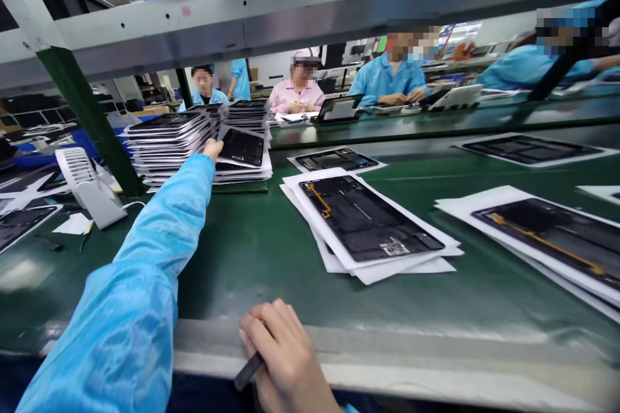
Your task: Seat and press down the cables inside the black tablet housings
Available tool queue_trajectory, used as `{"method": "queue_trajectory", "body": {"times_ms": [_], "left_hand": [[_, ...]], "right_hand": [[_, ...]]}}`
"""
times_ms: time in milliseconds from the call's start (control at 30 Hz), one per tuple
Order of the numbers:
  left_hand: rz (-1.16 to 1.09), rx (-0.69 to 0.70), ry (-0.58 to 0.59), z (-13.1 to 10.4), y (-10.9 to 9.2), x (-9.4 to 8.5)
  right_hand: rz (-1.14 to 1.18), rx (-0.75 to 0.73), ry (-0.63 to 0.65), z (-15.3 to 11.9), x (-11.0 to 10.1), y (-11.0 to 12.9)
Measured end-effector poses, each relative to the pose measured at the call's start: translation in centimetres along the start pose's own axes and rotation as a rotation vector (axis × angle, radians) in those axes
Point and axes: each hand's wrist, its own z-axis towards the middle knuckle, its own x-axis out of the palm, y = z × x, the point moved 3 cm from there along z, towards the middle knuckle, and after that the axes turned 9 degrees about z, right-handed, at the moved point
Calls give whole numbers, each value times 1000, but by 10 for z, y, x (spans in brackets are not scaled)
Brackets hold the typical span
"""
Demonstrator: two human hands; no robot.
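My left arm stretches forward in a blue sleeve. At its end, my left hand (pixel 213 150) is closed on the near left corner of a dark tablet panel (pixel 243 146), which lies tilted on top of a stack of panels and white sheets (pixel 242 175). A taller stack of panels interleaved with white sheets (pixel 162 151) stands just left of that hand. Low at the bench's front edge, my right hand (pixel 285 355) is curled around a black stick-like tool (pixel 248 371), whose far end is hidden by the fingers.
On the green bench (pixel 232 258) lie a panel with an orange flex strip (pixel 371 216) on white sheets and a similar panel (pixel 552 239) at right. A white fan (pixel 90 187) stands left beside a green post (pixel 92 119). A metal shelf beam (pixel 271 10) crosses overhead. Co-workers sit opposite.
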Motion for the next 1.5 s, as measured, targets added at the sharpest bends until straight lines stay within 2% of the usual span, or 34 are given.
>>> {"method": "queue_trajectory", "body": {"times_ms": [100, 200, 333, 400, 433, 500, 567, 667, 867, 1100, 1233, 1367, 1500], "left_hand": [[226, 110, 26, -17, -9, 5], [368, 323, 140, -56, -23, 19], [459, 697, 347, -132, -32, 30], [643, 960, 351, -169, -34, 30], [726, 1055, 336, -185, -34, 29], [826, 1146, 309, -207, -34, 27], [855, 1173, 318, -221, -33, 24], [829, 1165, 332, -231, -31, 18], [785, 1130, 342, -239, -22, 15], [788, 1129, 354, -244, -23, 22], [785, 1124, 356, -245, -19, 22], [775, 1136, 343, -246, -15, 20], [747, 1125, 379, -248, -18, 22]], "right_hand": [[119, 53, 60, 0, -15, 4], [49, 37, 110, 2, -54, -8], [-353, 67, 105, 10, -136, -59], [-548, 124, 241, 14, -167, -91], [-561, 132, 285, 16, -178, -104], [-562, 131, 359, 19, -192, -123], [-558, 111, 416, 19, -196, -129], [-577, 76, 480, 17, -196, -124], [-652, 17, 549, 16, -196, -112], [-724, -37, 611, 32, -187, -116], [-723, -40, 628, 41, -187, -122], [-694, -32, 617, 38, -187, -121], [-686, -21, 606, 36, -187, -120]]}}
